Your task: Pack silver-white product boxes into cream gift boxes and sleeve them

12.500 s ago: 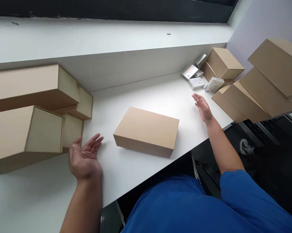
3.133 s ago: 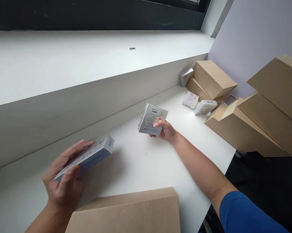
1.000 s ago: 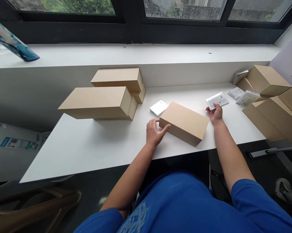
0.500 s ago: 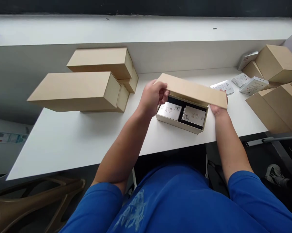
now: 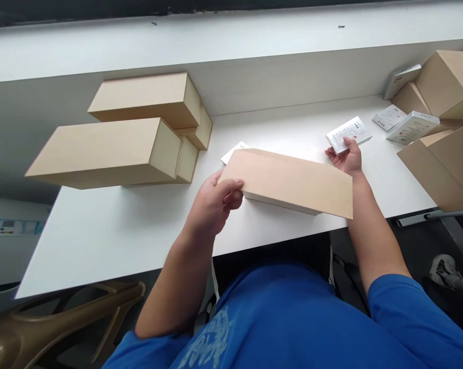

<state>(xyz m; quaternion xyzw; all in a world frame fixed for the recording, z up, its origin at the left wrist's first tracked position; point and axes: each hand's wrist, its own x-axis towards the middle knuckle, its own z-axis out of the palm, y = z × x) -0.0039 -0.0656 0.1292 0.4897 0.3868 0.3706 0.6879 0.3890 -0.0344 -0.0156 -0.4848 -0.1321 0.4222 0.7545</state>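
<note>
My left hand (image 5: 218,200) grips the left end of a beige cardboard box lid (image 5: 288,177), thumb on top. The lid is tilted over the box base (image 5: 281,205), whose near wall shows below it; the inside is hidden. My right hand (image 5: 346,156) is beyond the lid's right end, thumb and fingers closed on a small white printed box (image 5: 348,133) over the table. Another flat white piece (image 5: 234,152) lies partly hidden behind the lid's left end.
Long beige boxes (image 5: 100,148) are stacked on the left of the white table (image 5: 93,230). At the right stand more beige boxes (image 5: 446,82) with several small white boxes (image 5: 411,127) beside them. A brown chair (image 5: 77,318) stands below the table's left edge.
My right hand has let go of the lid and taken hold of the small white box. My left hand has brought the lid nearer to me, hiding the two boxes inside the base.
</note>
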